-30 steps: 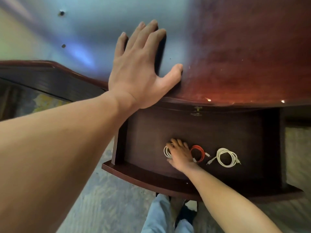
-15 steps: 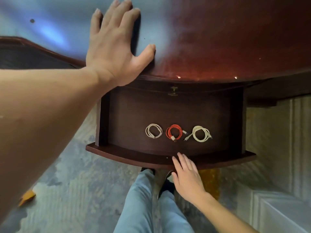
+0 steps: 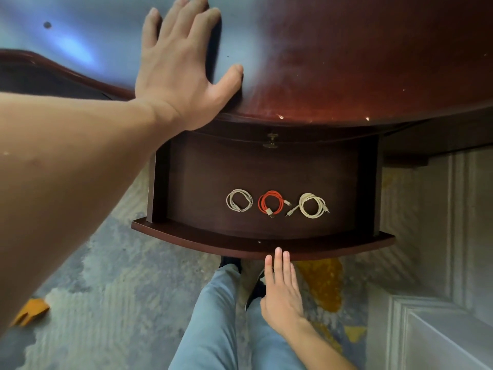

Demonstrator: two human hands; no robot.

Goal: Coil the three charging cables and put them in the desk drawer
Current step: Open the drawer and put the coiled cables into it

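Since a second ago, right hand (image 3: 281, 295) out of drawer (image 3: 262, 248), now flat, fingers straight, tips at its front edge; left hand (image 3: 181, 68) stays spread, pressing tabletop (image 3: 360, 62). Beige cable (image 3: 239, 200), orange cable (image 3: 271, 203), cream cable (image 3: 312, 205) lie coiled in a row inside. Likely next: push front squarely, slowly, so coils don't slide.

Bluish-white glare washes the desk top (image 3: 80, 46) toward ten o'clock, and small bright specks dot its front edge. The drawer (image 3: 266, 169) interior sits dim. Wide-angle distortion bends the edges and swells the nearest forearm (image 3: 66, 169).
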